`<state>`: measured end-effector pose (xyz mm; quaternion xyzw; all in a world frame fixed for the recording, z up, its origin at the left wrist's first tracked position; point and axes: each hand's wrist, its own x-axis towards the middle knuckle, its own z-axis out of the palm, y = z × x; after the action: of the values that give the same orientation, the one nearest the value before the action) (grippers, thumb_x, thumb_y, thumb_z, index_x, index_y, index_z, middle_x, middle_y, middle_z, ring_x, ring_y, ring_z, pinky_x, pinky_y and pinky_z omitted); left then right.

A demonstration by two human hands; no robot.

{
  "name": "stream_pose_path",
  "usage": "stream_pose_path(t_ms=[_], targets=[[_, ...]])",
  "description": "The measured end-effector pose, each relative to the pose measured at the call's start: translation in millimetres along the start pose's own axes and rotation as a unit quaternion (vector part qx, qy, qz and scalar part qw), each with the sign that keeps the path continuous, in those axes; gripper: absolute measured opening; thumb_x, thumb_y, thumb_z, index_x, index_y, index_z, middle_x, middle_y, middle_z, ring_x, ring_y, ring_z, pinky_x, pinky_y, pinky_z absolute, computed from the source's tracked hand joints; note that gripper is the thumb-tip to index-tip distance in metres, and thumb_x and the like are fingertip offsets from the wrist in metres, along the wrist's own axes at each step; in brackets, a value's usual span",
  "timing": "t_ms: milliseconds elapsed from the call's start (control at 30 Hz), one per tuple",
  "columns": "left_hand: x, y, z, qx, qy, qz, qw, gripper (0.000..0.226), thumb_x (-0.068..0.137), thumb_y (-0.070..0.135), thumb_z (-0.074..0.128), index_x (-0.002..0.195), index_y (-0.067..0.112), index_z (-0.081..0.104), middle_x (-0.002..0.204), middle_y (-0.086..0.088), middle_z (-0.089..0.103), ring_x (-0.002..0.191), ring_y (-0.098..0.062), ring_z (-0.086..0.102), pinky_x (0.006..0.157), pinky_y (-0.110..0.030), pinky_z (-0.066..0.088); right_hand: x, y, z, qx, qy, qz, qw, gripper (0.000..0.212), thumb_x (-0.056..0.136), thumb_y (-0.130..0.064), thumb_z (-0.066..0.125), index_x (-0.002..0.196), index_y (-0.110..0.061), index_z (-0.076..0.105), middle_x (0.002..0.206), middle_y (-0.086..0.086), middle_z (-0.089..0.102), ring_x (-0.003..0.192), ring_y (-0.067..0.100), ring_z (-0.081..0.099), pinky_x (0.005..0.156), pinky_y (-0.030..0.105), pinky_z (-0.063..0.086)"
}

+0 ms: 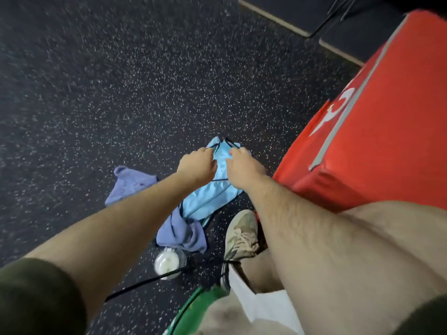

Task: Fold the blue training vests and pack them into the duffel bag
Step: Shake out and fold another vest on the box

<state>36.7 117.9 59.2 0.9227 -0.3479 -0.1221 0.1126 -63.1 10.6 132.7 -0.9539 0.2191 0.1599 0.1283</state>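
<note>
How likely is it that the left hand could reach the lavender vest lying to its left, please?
Probably yes: only floor separates the left hand from the lavender vest, but it grips the light blue vest.

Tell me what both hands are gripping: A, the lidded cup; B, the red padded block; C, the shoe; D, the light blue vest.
D: the left hand and the right hand each pinch the upper edge of the light blue vest.
</note>
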Motion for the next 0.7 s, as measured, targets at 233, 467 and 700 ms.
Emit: stream_pose_path(t_ms=[233, 467, 700], targets=[[16, -22, 99, -0.015, -0.139, -0.035, 0.990, 0.034, 0.097, 0.032, 0.049, 0.121, 0.008, 0.053, 0.125, -0.015, 0.051, 0.117, -0.038, 0.051, 0.094, -0.048, 0.046, 21, 27, 50, 0.038, -0.076, 0.044, 0.995, 0.039, 0.104, -0.030, 0.039, 0.142, -0.019, 0.039, 0.144, 0.006, 0.040, 0.123, 0.034, 0.055, 0.097, 0.043, 0.046], [28, -37, 155, 0.034, -0.213, -0.192, 0.957, 0.065, 0.090, 0.049, 0.058, 0.139, 0.011, 0.038, 0.141, -0.014, 0.045, 0.132, -0.035, 0.043, 0.107, -0.045, 0.035, 29, 31, 64, 0.030, -0.103, 0.045, 0.993, 0.041, 0.105, -0.029, 0.038, 0.145, -0.019, 0.035, 0.144, 0.005, 0.042, 0.123, 0.032, 0.055, 0.095, 0.043, 0.047], [24, -54, 140, -0.007, -0.203, -0.169, 0.965, 0.027, 0.096, 0.021, 0.049, 0.121, 0.010, 0.046, 0.123, -0.015, 0.059, 0.114, -0.036, 0.058, 0.091, -0.041, 0.045, 26, 28, 56, 0.038, -0.111, 0.070, 0.991, 0.044, 0.106, -0.034, 0.039, 0.146, -0.018, 0.034, 0.146, 0.009, 0.040, 0.126, 0.032, 0.053, 0.095, 0.042, 0.045]])
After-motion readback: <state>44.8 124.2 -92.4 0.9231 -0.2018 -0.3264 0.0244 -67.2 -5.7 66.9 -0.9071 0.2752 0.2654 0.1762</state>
